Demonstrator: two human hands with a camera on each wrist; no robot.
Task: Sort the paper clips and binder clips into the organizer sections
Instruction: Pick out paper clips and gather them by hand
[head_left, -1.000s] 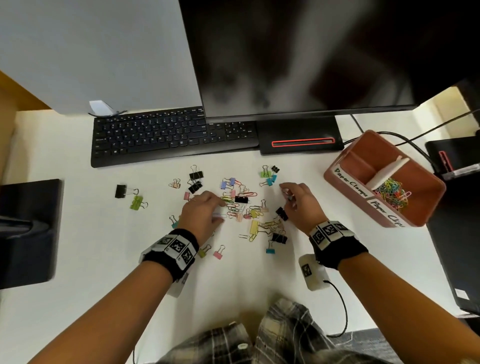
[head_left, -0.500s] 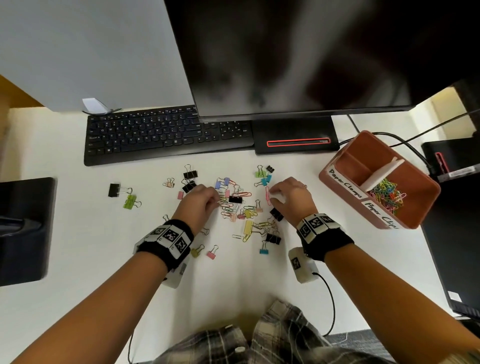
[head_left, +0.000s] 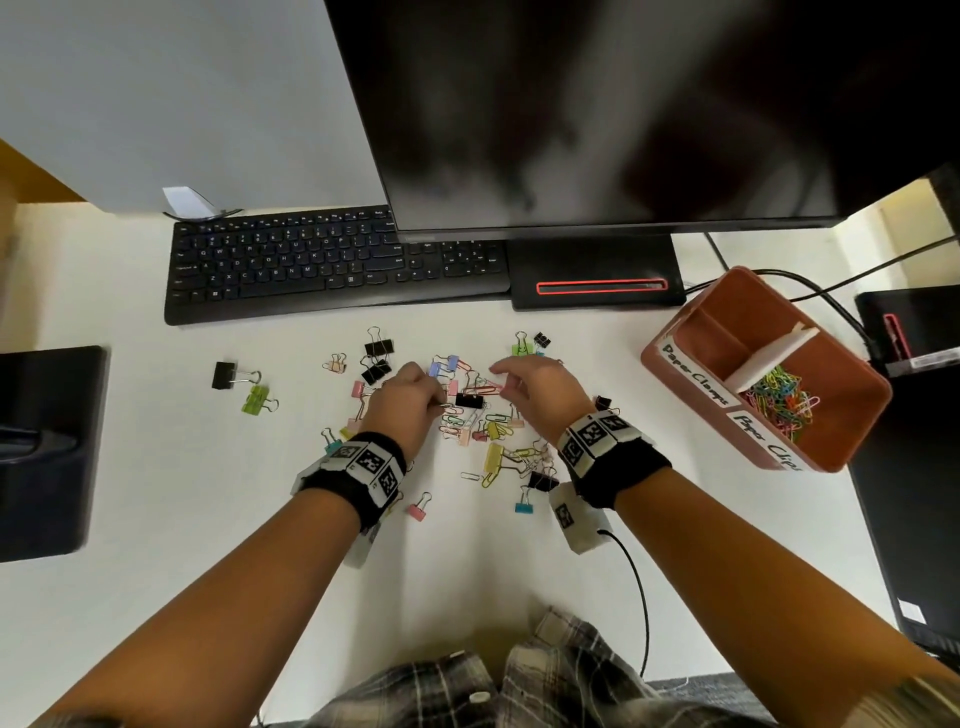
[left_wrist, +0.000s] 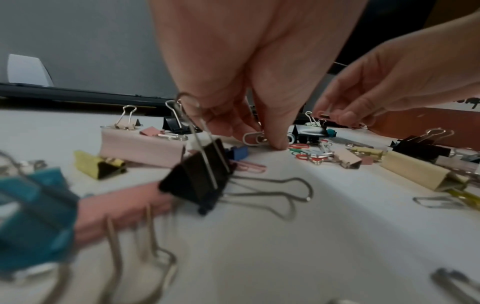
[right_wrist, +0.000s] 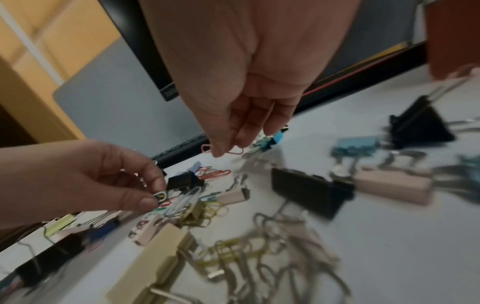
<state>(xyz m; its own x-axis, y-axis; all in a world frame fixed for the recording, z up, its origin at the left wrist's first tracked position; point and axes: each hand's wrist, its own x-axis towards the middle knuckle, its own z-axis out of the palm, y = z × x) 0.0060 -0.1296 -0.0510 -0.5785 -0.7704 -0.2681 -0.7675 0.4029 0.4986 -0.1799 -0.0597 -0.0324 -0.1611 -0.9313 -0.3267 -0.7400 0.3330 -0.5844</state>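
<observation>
1. "Paper Clamps" is handwritten on a white label (head_left: 697, 375) on the organizer (head_left: 852, 441) front.
2. "Paper Clips" is handwritten on its second label (head_left: 769, 441), partly cut off.
3. Letters are printed on the keyboard (head_left: 311, 260) keys.

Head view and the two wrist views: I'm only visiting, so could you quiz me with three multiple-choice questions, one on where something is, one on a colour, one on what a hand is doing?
1. Where does the organizer stand?
A. left of the keyboard
B. at the person's right
C. on the person's lap

2. The right hand pinches a paper clip. What colour is it?
A. pink
B. black
C. blue

3. What is the left hand doing?
A. lying flat
B. typing
C. pinching a second clip

Answers:
1 B, it sits beyond the right wrist.
2 A, pink wire shows between the fingers.
3 C, thumb and finger close on it.
</observation>
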